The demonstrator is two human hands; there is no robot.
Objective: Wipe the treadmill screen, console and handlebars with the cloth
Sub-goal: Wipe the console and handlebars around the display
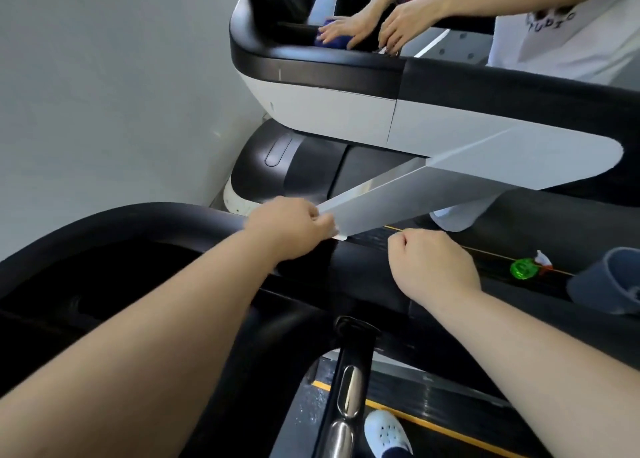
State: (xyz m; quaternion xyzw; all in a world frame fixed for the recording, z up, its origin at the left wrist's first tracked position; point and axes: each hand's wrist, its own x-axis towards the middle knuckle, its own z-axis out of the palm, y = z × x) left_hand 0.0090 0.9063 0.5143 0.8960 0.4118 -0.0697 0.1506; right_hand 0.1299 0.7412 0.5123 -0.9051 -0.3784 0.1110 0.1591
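My treadmill's black console (114,284) fills the lower left, with its curved black handlebar (145,217) arching over the top. My left hand (289,227) rests on that bar's right end, fingers curled under. My right hand (433,267) is a closed fist on the console's upper edge, a short way to the right. No cloth shows in either hand. A centre grip bar with metal sensor pads (348,388) runs down below my arms. The screen is out of view.
Another person at the neighbouring treadmill (329,111) presses a blue cloth (329,38) into its console. A green spray bottle (524,268) lies on that machine's deck. A grey cup holder (602,284) is at the right edge. My white shoe (388,433) stands on the belt.
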